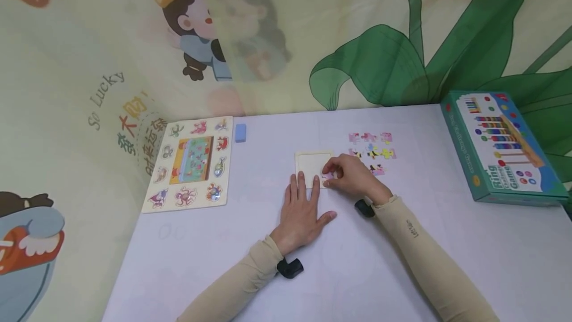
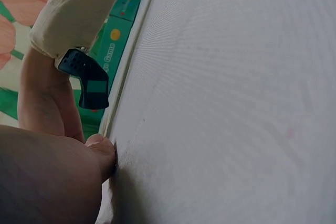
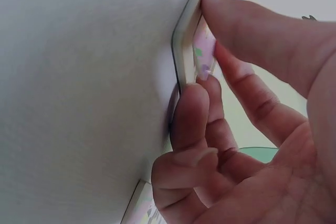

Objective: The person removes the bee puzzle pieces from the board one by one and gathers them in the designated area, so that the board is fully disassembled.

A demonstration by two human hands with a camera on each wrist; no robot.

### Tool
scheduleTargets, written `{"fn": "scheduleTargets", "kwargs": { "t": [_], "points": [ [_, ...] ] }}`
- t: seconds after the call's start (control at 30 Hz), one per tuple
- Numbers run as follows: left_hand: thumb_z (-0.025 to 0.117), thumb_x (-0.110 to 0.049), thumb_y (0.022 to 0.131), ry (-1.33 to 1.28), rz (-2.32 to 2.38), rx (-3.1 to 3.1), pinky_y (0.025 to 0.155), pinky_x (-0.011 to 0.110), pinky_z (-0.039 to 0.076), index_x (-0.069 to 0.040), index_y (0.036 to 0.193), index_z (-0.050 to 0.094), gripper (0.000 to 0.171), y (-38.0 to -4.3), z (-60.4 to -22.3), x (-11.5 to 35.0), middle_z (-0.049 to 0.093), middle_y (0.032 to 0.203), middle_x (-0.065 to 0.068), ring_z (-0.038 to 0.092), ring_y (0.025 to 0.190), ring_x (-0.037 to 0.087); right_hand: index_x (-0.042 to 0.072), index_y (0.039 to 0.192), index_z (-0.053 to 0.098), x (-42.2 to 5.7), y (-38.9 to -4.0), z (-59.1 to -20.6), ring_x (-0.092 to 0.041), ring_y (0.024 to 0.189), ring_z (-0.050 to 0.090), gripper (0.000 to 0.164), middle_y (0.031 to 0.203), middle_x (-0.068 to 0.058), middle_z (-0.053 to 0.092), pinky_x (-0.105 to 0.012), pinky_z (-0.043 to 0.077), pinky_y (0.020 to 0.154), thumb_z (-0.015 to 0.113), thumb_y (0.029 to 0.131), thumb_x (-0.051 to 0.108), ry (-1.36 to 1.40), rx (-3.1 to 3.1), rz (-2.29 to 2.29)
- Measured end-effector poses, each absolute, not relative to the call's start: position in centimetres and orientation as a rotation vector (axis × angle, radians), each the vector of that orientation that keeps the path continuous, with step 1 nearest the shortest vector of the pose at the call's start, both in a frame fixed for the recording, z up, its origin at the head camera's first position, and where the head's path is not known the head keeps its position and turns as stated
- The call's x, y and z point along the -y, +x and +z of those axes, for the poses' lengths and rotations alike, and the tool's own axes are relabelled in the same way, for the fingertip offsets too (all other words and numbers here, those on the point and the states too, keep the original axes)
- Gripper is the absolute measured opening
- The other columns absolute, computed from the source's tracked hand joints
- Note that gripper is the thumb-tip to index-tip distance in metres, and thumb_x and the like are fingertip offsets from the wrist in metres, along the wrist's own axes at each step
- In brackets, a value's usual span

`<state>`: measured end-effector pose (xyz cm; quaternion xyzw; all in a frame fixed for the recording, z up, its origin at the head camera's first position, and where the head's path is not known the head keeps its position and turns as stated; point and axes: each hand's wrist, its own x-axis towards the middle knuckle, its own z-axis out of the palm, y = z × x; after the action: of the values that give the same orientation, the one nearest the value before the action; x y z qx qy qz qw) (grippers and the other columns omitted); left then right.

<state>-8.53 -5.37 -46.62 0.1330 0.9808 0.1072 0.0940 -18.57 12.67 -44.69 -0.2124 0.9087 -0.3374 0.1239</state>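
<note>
A small cream puzzle tray (image 1: pixel 314 153) with a raised rim lies on the white table. My left hand (image 1: pixel 301 218) rests with spread fingers over its near edge, the thumb out on the table. At the tray's near right corner my right hand (image 1: pixel 352 175) pinches a pink jigsaw piece (image 1: pixel 329 176). The right wrist view shows this piece (image 3: pixel 205 51) just inside the rim, between the thumb and fingers. To the right, loose jigsaw pieces (image 1: pixel 388 153) with pink edges and bee pictures lie in rows, partly hidden by the right hand.
On the left lies a larger board (image 1: pixel 223 173) with sea-animal pictures. A blue block (image 1: pixel 240 133) sits beside its upper right corner. A green game box (image 1: pixel 505 148) stands at the right. Behind the table hangs a printed curtain (image 1: pixel 286 98).
</note>
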Motion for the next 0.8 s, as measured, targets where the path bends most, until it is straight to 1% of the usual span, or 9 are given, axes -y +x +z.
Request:
{"fn": "scheduleTargets", "kwargs": {
  "t": [0.1, 0.2, 0.3, 0.4, 0.6, 0.7, 0.8],
  "points": [
    [0.047, -0.069, 0.104, 0.396, 0.321, -2.911, 0.132, 0.055, 0.017, -0.011, 0.171, 0.017, 0.094, -8.47, -46.67, 5.35, 0.005, 0.175, 0.031, 0.002, 0.164, 0.048, 0.008, 0.108, 0.073, -12.63, -18.44, -44.62, -0.019, 0.080, 0.054, 0.025, 0.097, -0.007, 0.068, -0.031, 0.045, 0.072, 0.088, 0.088, 0.013, -0.615, -2.651, -0.993],
    [0.046, -0.070, 0.104, 0.393, 0.324, -2.910, 0.132, 0.055, 0.016, -0.011, 0.171, 0.017, 0.094, -8.43, -46.62, 5.36, 0.004, 0.175, 0.031, 0.001, 0.164, 0.048, 0.007, 0.109, 0.071, -12.60, -18.29, -44.56, -0.020, 0.080, 0.057, 0.027, 0.097, -0.008, 0.069, -0.032, 0.048, 0.074, 0.087, 0.088, 0.009, -0.611, -2.644, -1.029],
    [0.047, -0.069, 0.104, 0.387, 0.323, -2.909, 0.132, 0.055, 0.016, -0.011, 0.171, 0.018, 0.094, -8.44, -46.56, 5.38, 0.004, 0.175, 0.031, 0.001, 0.164, 0.048, 0.006, 0.116, 0.069, -12.64, -18.21, -44.63, -0.020, 0.084, 0.063, 0.032, 0.099, -0.010, 0.072, -0.034, 0.054, 0.078, 0.086, 0.088, 0.005, -0.594, -2.644, -1.057],
    [0.047, -0.069, 0.104, 0.381, 0.323, -2.910, 0.132, 0.055, 0.016, -0.011, 0.171, 0.017, 0.094, -8.43, -46.57, 5.48, 0.004, 0.175, 0.031, 0.001, 0.164, 0.048, 0.006, 0.121, 0.069, -12.58, -18.18, -44.69, -0.021, 0.089, 0.066, 0.037, 0.103, -0.011, 0.074, -0.038, 0.057, 0.083, 0.085, 0.088, 0.004, -0.588, -2.662, -1.053],
    [0.047, -0.069, 0.104, 0.380, 0.323, -2.910, 0.132, 0.056, 0.017, -0.011, 0.171, 0.017, 0.094, -8.37, -46.64, 5.62, 0.004, 0.175, 0.031, 0.002, 0.164, 0.048, 0.003, 0.123, 0.073, -12.60, -18.25, -44.75, -0.024, 0.098, 0.067, 0.039, 0.113, -0.011, 0.075, -0.045, 0.057, 0.092, 0.086, 0.087, 0.003, -0.681, -2.646, -1.051],
    [0.047, -0.069, 0.104, 0.387, 0.328, -2.913, 0.131, 0.056, 0.017, -0.011, 0.171, 0.017, 0.094, -8.36, -46.69, 5.59, 0.004, 0.175, 0.032, 0.002, 0.164, 0.049, 0.003, 0.124, 0.073, -12.66, -18.30, -44.74, -0.024, 0.099, 0.067, 0.039, 0.116, -0.011, 0.075, -0.044, 0.056, 0.092, 0.086, 0.087, 0.000, -0.740, -2.632, -1.067],
    [0.046, -0.069, 0.104, 0.396, 0.328, -2.917, 0.132, 0.056, 0.017, -0.011, 0.171, 0.016, 0.094, -8.40, -46.75, 5.52, 0.004, 0.175, 0.031, 0.002, 0.164, 0.049, 0.005, 0.125, 0.072, -12.74, -18.39, -44.63, -0.022, 0.096, 0.066, 0.041, 0.111, -0.010, 0.075, -0.042, 0.056, 0.089, 0.084, 0.086, -0.003, -0.770, -2.621, -1.065]
  ]
}}
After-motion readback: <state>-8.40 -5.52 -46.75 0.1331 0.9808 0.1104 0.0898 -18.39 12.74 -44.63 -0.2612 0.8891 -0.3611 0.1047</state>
